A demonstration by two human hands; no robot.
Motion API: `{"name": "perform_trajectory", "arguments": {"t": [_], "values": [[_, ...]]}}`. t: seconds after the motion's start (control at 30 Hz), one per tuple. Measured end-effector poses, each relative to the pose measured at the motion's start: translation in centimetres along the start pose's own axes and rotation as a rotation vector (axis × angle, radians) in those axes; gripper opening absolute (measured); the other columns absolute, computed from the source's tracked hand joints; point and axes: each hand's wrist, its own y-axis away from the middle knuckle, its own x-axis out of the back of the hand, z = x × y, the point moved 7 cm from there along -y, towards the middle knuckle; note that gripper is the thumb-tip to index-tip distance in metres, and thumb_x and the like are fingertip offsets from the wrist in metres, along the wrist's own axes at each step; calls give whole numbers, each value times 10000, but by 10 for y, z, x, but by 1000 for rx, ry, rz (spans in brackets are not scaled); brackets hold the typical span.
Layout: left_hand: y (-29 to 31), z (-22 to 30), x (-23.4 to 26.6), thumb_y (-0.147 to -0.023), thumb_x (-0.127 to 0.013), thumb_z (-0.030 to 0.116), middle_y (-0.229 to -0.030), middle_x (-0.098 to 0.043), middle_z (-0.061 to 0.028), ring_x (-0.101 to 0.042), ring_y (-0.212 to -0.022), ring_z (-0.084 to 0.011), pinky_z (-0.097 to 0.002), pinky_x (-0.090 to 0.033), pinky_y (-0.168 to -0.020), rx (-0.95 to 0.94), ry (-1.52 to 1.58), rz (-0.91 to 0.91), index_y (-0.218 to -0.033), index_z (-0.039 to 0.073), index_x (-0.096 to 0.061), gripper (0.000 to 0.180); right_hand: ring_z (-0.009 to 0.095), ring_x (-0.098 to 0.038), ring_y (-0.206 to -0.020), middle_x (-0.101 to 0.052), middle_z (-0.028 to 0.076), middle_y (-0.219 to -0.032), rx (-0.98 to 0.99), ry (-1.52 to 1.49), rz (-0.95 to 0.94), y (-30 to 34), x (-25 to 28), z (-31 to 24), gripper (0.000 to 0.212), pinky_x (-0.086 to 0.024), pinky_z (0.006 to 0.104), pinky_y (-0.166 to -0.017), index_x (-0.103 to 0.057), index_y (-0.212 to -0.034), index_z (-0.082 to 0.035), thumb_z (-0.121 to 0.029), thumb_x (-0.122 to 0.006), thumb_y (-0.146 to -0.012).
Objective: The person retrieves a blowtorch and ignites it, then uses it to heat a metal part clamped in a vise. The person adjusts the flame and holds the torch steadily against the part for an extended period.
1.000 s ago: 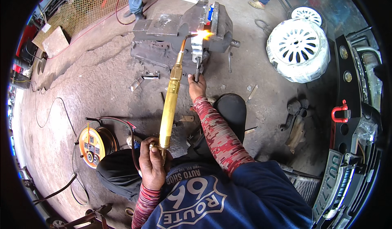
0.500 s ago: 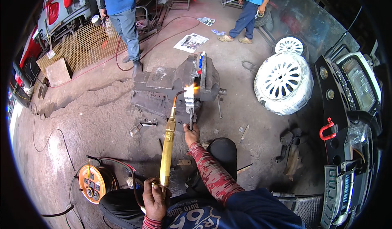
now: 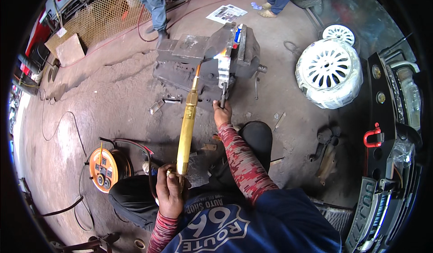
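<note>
My left hand [image 3: 170, 193] is wrapped round the lower end of a long brass gas torch [image 3: 186, 135]. The torch's thin copper neck points up and right to a small orange flame [image 3: 221, 53] at the top of a shiny bent metal strip [image 3: 223, 70]. Closed round a dark handle, my right hand [image 3: 222, 113] grips what look like pliers [image 3: 223, 94], which reach the strip's lower end. Behind the strip stands a heavy, dark bench vise [image 3: 218, 41] on the floor. A small blue and white tube [image 3: 238, 34] rests on the vise.
At lower left stands an orange cable reel [image 3: 102, 169] with hoses. A wrapped tyre with a white rim [image 3: 328, 71] lies at right, beside a car bumper [image 3: 373, 117] with a red shackle. Two people [image 3: 151, 2] stand beyond the vise. A dark metal part [image 3: 325, 149] lies at right.
The whole scene has shifted upward and slightly right in view. The torch's neck has swung lower left of the strip's top, and the bright flame there has become smaller. Both hands keep their holds.
</note>
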Motion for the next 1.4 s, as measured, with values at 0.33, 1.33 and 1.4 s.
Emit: {"name": "perform_trajectory", "arguments": {"t": [0.33,1.33,1.4], "values": [[-4,-15,-5,-1064,-418,374,-789,-565,-30,-519,-613,-74,-205,-412,-527,99,152,-22,-1212,27,-463,380,67,-456,-720,-520,-67,-769,-29,-58,20,-1,-2,0,178,-418,257,-694,-562,-810,-92,-70,-712,-902],[-6,-16,-14,-1057,-413,415,-689,-569,-29,-456,-505,-57,-202,-339,-457,130,161,-74,-1203,29,-458,415,144,-522,-713,-599,20,-766,-4,-68,-15,1,-4,-1,150,-449,328,-695,-610,-927,-35,-139,-712,-892],[-5,-17,-15,-1057,-413,417,-687,-570,-30,-457,-505,-57,-202,-341,-459,149,194,-84,-1203,29,-458,416,120,-486,-705,-556,-9,-755,-7,-70,-9,1,-4,-3,142,-432,303,-685,-581,-879,-55,-121,-706,-901]]}}
